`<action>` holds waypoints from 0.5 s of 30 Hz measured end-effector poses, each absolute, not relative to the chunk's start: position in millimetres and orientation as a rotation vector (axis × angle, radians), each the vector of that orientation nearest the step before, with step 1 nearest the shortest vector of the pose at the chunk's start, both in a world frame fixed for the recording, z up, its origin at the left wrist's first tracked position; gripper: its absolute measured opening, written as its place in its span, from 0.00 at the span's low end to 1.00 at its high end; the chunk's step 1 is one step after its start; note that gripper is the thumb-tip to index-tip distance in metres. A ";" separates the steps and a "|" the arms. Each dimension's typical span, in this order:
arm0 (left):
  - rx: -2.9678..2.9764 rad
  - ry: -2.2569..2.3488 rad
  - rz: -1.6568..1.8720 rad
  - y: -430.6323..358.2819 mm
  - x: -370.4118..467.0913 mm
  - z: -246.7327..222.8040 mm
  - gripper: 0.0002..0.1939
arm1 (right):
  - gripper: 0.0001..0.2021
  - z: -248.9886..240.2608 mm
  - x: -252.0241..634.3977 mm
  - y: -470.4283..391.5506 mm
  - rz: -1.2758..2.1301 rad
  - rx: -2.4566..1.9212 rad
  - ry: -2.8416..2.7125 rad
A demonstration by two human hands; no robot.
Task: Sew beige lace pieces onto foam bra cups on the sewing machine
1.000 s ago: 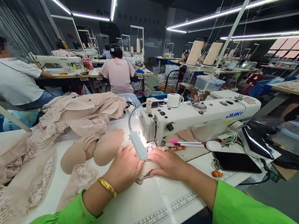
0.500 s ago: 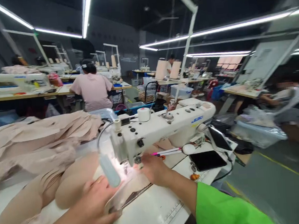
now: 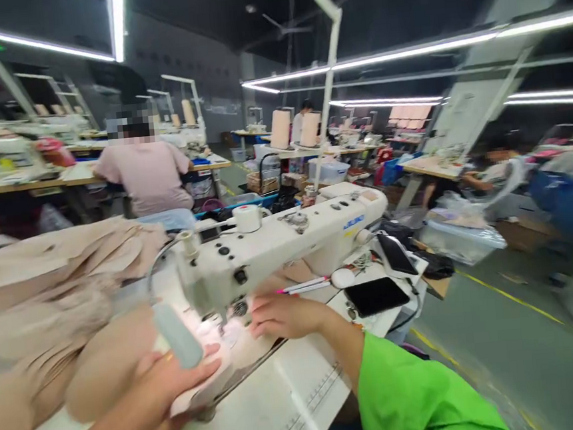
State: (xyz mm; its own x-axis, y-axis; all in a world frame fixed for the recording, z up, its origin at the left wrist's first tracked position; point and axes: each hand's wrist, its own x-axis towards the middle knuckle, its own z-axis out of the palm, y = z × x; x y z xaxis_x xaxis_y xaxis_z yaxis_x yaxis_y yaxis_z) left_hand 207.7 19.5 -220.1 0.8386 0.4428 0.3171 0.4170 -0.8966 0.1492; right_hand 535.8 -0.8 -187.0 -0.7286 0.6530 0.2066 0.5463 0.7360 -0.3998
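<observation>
We see a pale pink fabric piece point(image 3: 248, 352) on the white table point(image 3: 296, 391), below the head of the sewing machine point(image 3: 289, 248); the blur does not let us tell whether the needle is in it. The left hand point(image 3: 168, 379) lies at its near-left end with fingers stretched over the cloth, probably for keeping it flat; if the thumb grips from below, we cannot tell. The right hand point(image 3: 288, 315) bends its fingers down on the other end, beside the machine, perhaps to guide this side; whether they pinch, we cannot tell. The small lamp point(image 3: 178, 338) hangs just over the left hand, we suppose so that its light falls on the stitching place. The pens point(image 3: 307, 285) and the phone point(image 3: 376, 297) lie to the right, within reach but apart from the cloth. At left we find rounded beige pieces point(image 3: 111, 364) and a heap of fabric point(image 3: 59, 255), likely placed there for easy taking.
</observation>
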 end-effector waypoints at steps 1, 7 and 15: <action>2.957 0.642 0.487 13.4 213.3 -211.5 0.22 | 0.10 -188.2 537.3 -4.1 0.508 -0.922 -2.579; 2.824 0.653 0.392 3.1 233.6 -201.1 0.17 | 0.16 -202.8 528.8 -12.6 0.747 -0.977 -2.280; 2.916 0.575 0.442 16.0 224.9 -212.0 0.15 | 0.11 -233.3 503.4 -13.5 0.323 -1.042 -2.431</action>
State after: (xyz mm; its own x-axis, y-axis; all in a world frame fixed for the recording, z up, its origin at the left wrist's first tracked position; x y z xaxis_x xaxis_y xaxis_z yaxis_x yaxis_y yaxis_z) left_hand 224.9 16.0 -212.0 0.8842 0.3895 0.2578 0.3494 -0.9178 0.1885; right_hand 503.4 -13.5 -233.3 -0.5996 0.7294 0.3293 0.6182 0.6835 -0.3882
